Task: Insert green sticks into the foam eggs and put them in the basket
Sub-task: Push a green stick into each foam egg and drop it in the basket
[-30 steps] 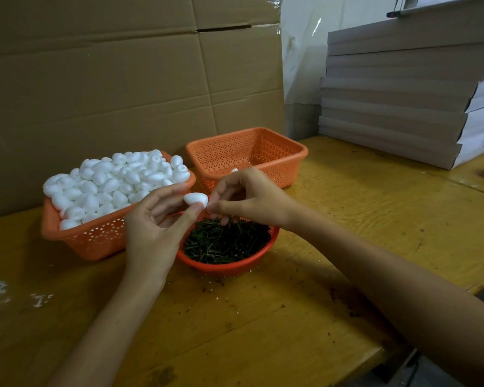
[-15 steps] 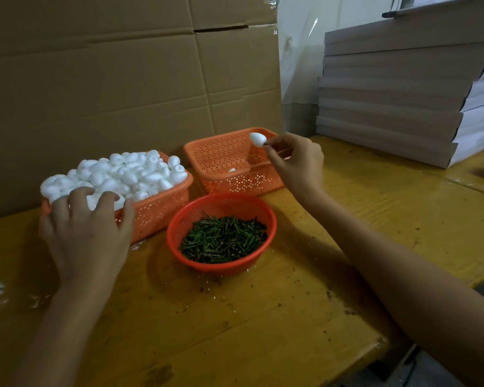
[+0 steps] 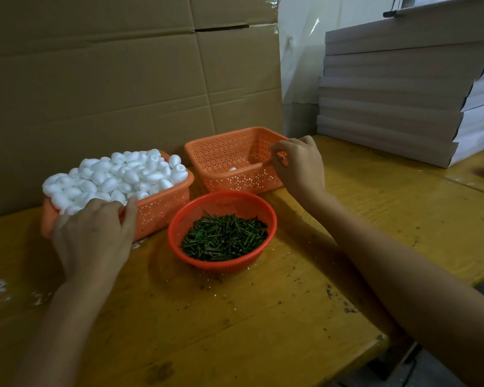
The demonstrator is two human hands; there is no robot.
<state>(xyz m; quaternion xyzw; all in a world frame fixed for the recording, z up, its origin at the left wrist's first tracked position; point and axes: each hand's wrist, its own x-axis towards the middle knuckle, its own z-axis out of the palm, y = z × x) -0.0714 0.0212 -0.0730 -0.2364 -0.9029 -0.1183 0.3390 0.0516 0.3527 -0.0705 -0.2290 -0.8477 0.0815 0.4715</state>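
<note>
Head view: egg held over far basket [image 3: 221,152] half second ago is gone from right hand [image 3: 298,166]. Hand now at basket rim, fingers loosely curled, nothing seen in it. One white egg [image 3: 232,169] seen inside, same spot as before; dropped egg likely hidden behind front wall. Left hand [image 3: 92,236] laid on pile of foam eggs [image 3: 118,174]; egg gripped or not, cannot be told. Next egg likely being picked. Green sticks [image 3: 224,237] untouched on desk [image 3: 263,317].

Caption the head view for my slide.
Left hand on foam eggs, right hand at the basket, green sticks between.
</note>
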